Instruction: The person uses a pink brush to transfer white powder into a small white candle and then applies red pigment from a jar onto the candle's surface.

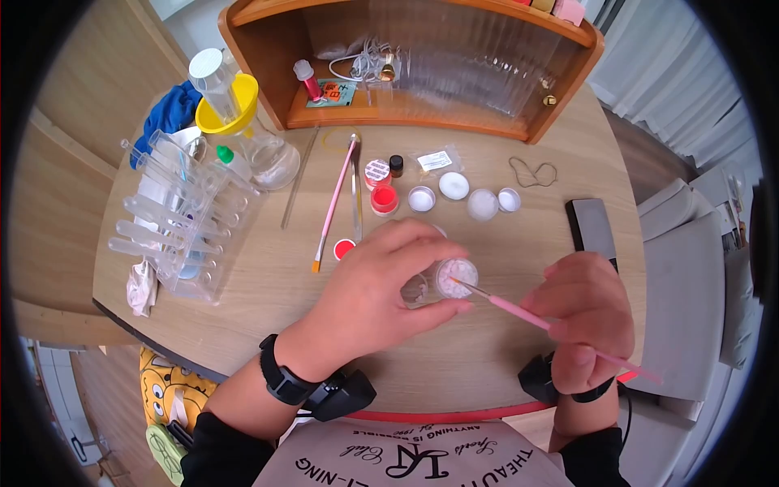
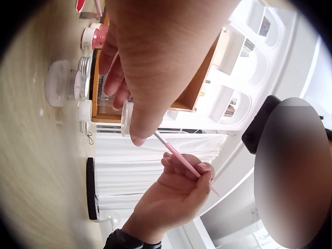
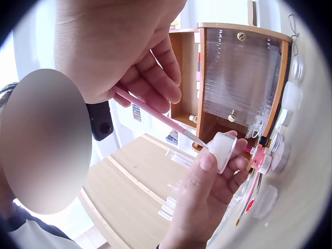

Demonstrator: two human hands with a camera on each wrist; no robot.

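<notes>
My left hand point(image 1: 365, 280) holds a small clear jar point(image 1: 459, 284) between thumb and fingers. Pale pinkish-white stuff lies inside it, and in the right wrist view the jar point(image 3: 223, 154) is raised and tilted. My right hand point(image 1: 591, 312) pinches a thin paintbrush point(image 1: 519, 311) with a pink handle and metal ferrule. Its tip points into the jar's mouth. Below the left palm, partly covered, stands another clear round container point(image 1: 415, 290). A red-filled lid point(image 1: 344, 249) lies close to the left knuckles.
Behind the hands stand an open red paint jar point(image 1: 384, 200), a white lid point(image 1: 454, 186) and several small pots. A second pink brush point(image 1: 335, 203) lies left. Test tubes in a clear rack point(image 1: 195, 268) fill the left side; a wooden cabinet point(image 1: 414, 118) stands at the back.
</notes>
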